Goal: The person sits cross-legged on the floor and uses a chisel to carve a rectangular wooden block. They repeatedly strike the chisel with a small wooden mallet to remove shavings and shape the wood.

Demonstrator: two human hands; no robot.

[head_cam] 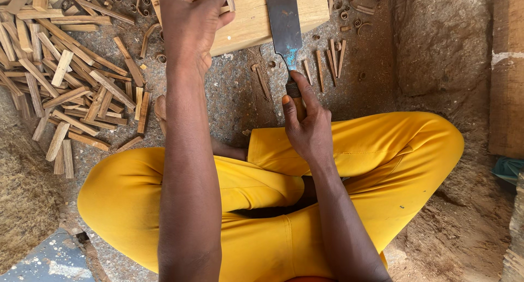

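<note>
My right hand (308, 123) grips the handle of a broad-bladed knife (284, 25), whose flat metal blade lies across a pale wooden block (254, 20) at the top of the view. My left hand (188, 20) is closed on small pieces of wood held on top of that block, left of the blade. I sit cross-legged in yellow trousers (382, 162) on sandy ground.
A heap of split wooden sticks (65, 80) lies to the left. A few thin slivers (330, 61) and curled shavings (355, 17) lie right of the blade. A large stone (442, 36) and a wooden plank (507, 69) stand at the right.
</note>
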